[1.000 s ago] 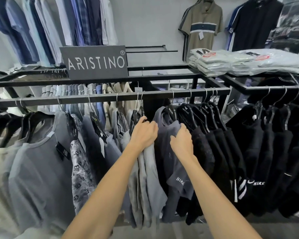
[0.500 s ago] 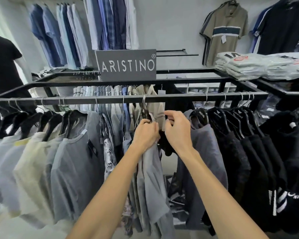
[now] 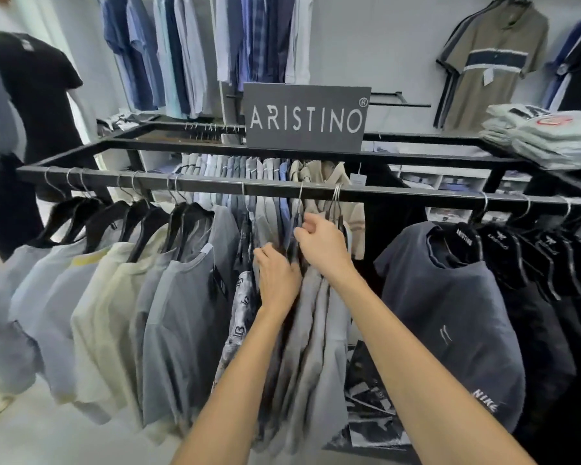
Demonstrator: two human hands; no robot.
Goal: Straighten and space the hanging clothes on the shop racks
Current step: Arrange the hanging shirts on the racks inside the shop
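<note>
Bunch of grey cotton tees (image 3: 316, 313) hangs midway along the black metal rail (image 3: 215, 184), packed tight, hooks nearly touching, w/ a bare stretch of rail btwn it and the dark grey NIKE-print tee (image 3: 450, 313) to the right. L hand (image 3: 277, 280) sits lower on the bunch's left side, fingers (image 3: 260, 253) curled into the fabric and holding it. R hand (image 3: 322, 245) is higher, thumb and fingers closed in a pinch on a dark hanger (image 3: 301, 199) just under its silver hook. Step in hand looks like peeling one tee off the pack and sliding it right into the gap. To do it well: L hand should pin the rest so they don't drag along; R should move the hanger by its neck, not the cloth, keeping the hook square on the rail. Stop approx where spacing matches the pale grey and cream tees (image 3: 98, 297) further left, which sit evenly apart. Then tug shoulders level, esp. as the grey patterned shirt (image 3: 239, 313) beside the L hand hangs edge-on, squeezed. Behind the rail, a grey ARISTINO sign (image 3: 306, 117) stands on the rack top.
</note>
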